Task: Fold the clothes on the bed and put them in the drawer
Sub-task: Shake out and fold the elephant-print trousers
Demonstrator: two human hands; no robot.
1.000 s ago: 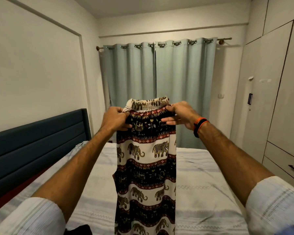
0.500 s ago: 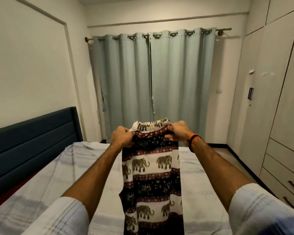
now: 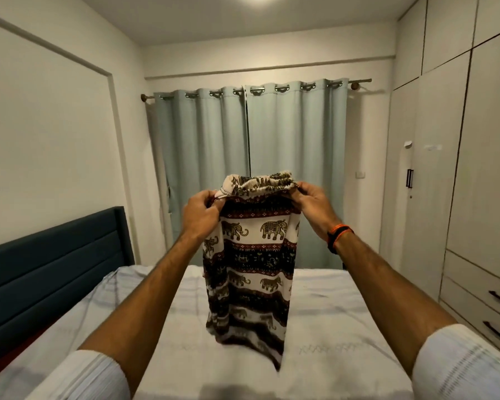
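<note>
I hold the elephant-print cotton trousers (image 3: 250, 264) up over the pale striped bed (image 3: 344, 313), left hand (image 3: 201, 212) and right hand (image 3: 311, 202) each pinching an end of the gathered waistband, probably so the legs hang straight for folding; black, white and red bands, hem tip grazing the sheet.

Since a second ago the trousers (image 3: 250, 264) have come up: their hem, then out of sight below, now hangs in view over the bed (image 3: 329, 313). The left hand (image 3: 200, 215) and right hand (image 3: 315, 204) have spread further apart along the waistband, the right fingers no longer laid across the front.
</note>
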